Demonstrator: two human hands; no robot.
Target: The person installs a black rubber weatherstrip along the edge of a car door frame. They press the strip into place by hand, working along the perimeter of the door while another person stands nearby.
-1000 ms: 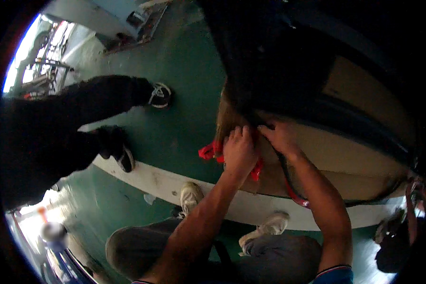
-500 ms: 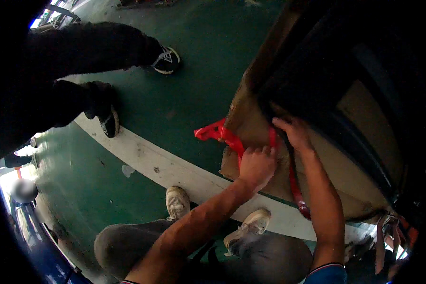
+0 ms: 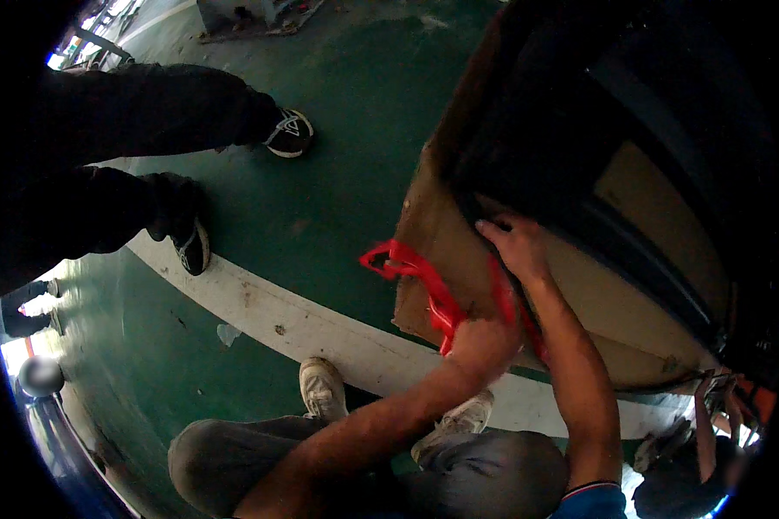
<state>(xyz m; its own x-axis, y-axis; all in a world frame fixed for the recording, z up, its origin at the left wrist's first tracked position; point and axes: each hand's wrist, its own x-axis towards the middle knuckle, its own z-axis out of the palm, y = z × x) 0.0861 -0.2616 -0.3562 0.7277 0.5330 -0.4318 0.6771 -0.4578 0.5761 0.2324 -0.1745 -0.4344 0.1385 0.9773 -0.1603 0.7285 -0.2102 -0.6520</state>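
A large black curved part (image 3: 606,221) lies on brown cardboard (image 3: 437,216) to my right. My left hand (image 3: 486,350) is closed around a long red strip (image 3: 437,298), thin and tape-like. One crumpled end of the strip loops out to the left over the green floor. Another stretch of it runs upward from my fist toward the part's edge. My right hand (image 3: 519,249) grips the part's near-left edge, its fingers bent over the dark rim. The underside of that hand's grip is hidden.
Another person stands at the left, in dark trousers and black shoes (image 3: 290,134). A white line (image 3: 260,303) curves across the green floor (image 3: 337,199). Blue metalwork (image 3: 56,432) is at the lower left. At the lower right, another person's arms (image 3: 710,428) reach toward the cardboard.
My left hand has moved down and slightly right, drawing the red strip with it. My right hand stays on the part's edge. The view has shifted a little.
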